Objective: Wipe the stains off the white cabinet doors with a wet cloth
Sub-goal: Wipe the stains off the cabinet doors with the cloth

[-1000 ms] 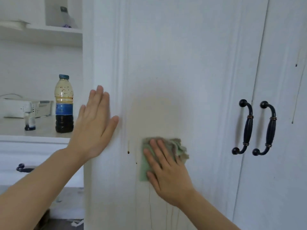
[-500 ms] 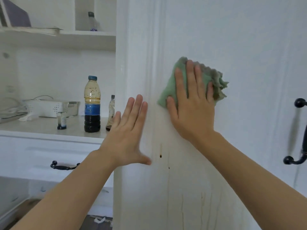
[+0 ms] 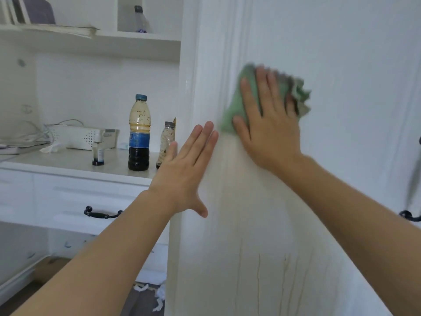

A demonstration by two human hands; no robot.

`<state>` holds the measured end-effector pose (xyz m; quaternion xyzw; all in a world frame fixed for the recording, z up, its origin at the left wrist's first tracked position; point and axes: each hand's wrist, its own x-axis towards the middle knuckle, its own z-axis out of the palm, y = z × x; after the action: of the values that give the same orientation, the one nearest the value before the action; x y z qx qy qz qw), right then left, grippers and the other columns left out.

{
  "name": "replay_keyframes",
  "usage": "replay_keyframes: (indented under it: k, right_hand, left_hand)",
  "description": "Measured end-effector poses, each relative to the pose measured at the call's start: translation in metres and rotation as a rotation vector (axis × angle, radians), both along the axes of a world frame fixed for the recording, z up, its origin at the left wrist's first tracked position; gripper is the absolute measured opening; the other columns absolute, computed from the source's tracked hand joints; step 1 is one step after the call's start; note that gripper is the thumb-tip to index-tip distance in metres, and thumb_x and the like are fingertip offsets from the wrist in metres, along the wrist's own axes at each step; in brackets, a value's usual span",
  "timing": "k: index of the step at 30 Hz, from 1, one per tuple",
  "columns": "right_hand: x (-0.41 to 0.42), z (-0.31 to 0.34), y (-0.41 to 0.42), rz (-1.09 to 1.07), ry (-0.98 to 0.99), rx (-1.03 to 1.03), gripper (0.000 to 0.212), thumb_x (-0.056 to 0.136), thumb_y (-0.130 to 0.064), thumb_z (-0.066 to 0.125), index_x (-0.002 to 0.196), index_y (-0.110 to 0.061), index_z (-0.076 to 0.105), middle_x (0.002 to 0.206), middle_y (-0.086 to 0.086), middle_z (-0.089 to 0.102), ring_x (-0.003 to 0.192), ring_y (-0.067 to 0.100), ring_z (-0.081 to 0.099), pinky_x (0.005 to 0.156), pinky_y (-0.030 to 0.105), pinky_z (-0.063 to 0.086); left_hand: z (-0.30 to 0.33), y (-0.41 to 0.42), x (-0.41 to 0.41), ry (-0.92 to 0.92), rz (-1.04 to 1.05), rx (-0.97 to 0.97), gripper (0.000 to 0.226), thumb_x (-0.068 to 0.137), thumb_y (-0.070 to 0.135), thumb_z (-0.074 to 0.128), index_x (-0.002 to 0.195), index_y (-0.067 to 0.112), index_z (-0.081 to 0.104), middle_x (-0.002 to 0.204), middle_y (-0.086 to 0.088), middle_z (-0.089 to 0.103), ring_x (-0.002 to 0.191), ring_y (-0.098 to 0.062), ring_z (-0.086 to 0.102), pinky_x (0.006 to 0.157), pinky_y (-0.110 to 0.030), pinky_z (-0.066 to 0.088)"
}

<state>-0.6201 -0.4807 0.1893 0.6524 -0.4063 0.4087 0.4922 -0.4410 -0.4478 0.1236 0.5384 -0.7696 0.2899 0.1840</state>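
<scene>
The dark spot under the left hand (image 3: 182, 176) is gone; the right hand's (image 3: 268, 128) spread fingers (image 3: 248, 96) press the cloth (image 3: 237, 112) flat on the door (image 3: 341, 65).

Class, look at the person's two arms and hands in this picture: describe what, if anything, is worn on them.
Nothing is worn. The left hand and right hand are bare, with no gloves, and no rings, watch or bracelet show on the fingers or wrists. Both forearms are uncovered as far as the picture's lower edge, so no sleeve appears. The right hand is motion-blurred, so small details there are uncertain.
</scene>
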Motion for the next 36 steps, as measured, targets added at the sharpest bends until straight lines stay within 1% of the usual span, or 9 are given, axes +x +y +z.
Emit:
replay_keyframes:
  k: [3, 9, 14, 17, 19, 22, 25, 32, 36]
  right_hand:
    - [0.016, 0.012, -0.002, -0.032, -0.139, -0.01, 0.06, 0.099, -0.038, 0.026, 0.151, -0.012, 0.013, 0.158, 0.012, 0.011, 0.145, 0.026, 0.008, 0.113, 0.042, 0.008]
    - [0.008, -0.115, 0.003, 0.015, 0.014, 0.058, 0.058, 0.098, -0.037, 0.032, 0.148, -0.01, 0.023, 0.157, 0.01, 0.012, 0.145, 0.023, 0.008, 0.114, 0.033, -0.007]
    - [-0.023, -0.238, 0.019, 0.021, 0.366, 0.309, 0.053, 0.102, -0.037, 0.017, 0.149, -0.015, 0.021, 0.159, 0.003, -0.004, 0.146, 0.018, 0.004, 0.104, 0.035, 0.026]
    - [-0.031, -0.205, 0.014, 0.09, 0.415, 0.317, 0.051, 0.101, -0.037, 0.016, 0.148, -0.018, 0.021, 0.159, 0.002, 0.008, 0.146, 0.017, 0.007, 0.098, 0.034, 0.036]
    - [-0.022, -0.143, 0.008, 0.07, 0.291, 0.187, 0.051, 0.1, -0.037, 0.024, 0.145, -0.014, 0.029, 0.154, 0.006, 0.023, 0.143, 0.021, 0.018, 0.096, 0.035, 0.04]
    - [0.006, -0.046, 0.003, 0.02, 0.065, 0.06, 0.055, 0.098, -0.033, 0.033, 0.147, -0.009, 0.027, 0.154, 0.012, 0.024, 0.143, 0.027, 0.019, 0.108, 0.04, 0.02]
    - [0.03, -0.008, -0.002, -0.018, -0.101, 0.047, 0.055, 0.099, -0.029, 0.03, 0.15, -0.009, 0.018, 0.158, 0.01, 0.013, 0.145, 0.026, 0.009, 0.114, 0.042, 0.007]
    - [0.023, -0.102, -0.001, 0.019, 0.005, 0.072, 0.057, 0.095, -0.028, 0.034, 0.146, -0.004, 0.028, 0.156, 0.012, 0.019, 0.144, 0.024, 0.015, 0.111, 0.039, 0.012]
    - [-0.008, -0.19, 0.012, 0.009, 0.333, 0.264, 0.058, 0.099, -0.035, 0.024, 0.15, -0.009, 0.014, 0.159, 0.005, 0.0, 0.145, 0.019, 0.011, 0.106, 0.039, 0.03]
  left_hand:
    - [0.001, -0.001, 0.001, 0.013, -0.024, -0.022, 0.155, 0.046, 0.071, 0.074, 0.127, 0.018, -0.047, 0.132, 0.006, -0.056, 0.125, -0.014, -0.046, 0.11, -0.045, -0.008]
    - [-0.003, -0.003, 0.003, 0.002, -0.044, -0.057, 0.154, 0.045, 0.072, 0.073, 0.133, 0.015, -0.039, 0.136, 0.005, -0.051, 0.129, -0.013, -0.042, 0.11, -0.046, -0.005]
    - [-0.005, -0.001, 0.001, -0.009, 0.002, -0.05, 0.153, 0.048, 0.071, 0.073, 0.134, 0.013, -0.039, 0.137, 0.003, -0.051, 0.129, -0.014, -0.042, 0.105, -0.046, -0.011]
    - [-0.005, 0.0, 0.002, -0.004, 0.004, -0.051, 0.153, 0.048, 0.072, 0.072, 0.132, 0.014, -0.042, 0.136, 0.003, -0.052, 0.127, -0.014, -0.044, 0.103, -0.045, -0.013]
    - [-0.004, -0.001, 0.002, -0.006, 0.006, -0.062, 0.152, 0.048, 0.072, 0.072, 0.13, 0.015, -0.043, 0.135, 0.004, -0.052, 0.125, -0.013, -0.046, 0.103, -0.043, -0.016]
    - [-0.004, 0.0, 0.002, 0.003, -0.007, -0.058, 0.152, 0.047, 0.073, 0.071, 0.131, 0.016, -0.042, 0.136, 0.005, -0.051, 0.125, -0.012, -0.045, 0.104, -0.043, -0.015]
    - [-0.004, -0.001, 0.003, 0.01, -0.014, -0.065, 0.152, 0.046, 0.075, 0.07, 0.131, 0.017, -0.041, 0.135, 0.006, -0.051, 0.126, -0.011, -0.045, 0.107, -0.042, -0.011]
    - [-0.006, -0.001, 0.004, -0.009, 0.0, -0.089, 0.15, 0.049, 0.075, 0.069, 0.132, 0.013, -0.04, 0.137, 0.003, -0.05, 0.128, -0.013, -0.042, 0.108, -0.042, -0.01]
    - [-0.006, 0.003, 0.0, -0.025, 0.065, -0.066, 0.149, 0.053, 0.075, 0.067, 0.132, 0.01, -0.041, 0.134, 0.0, -0.053, 0.124, -0.015, -0.045, 0.111, -0.046, -0.007]
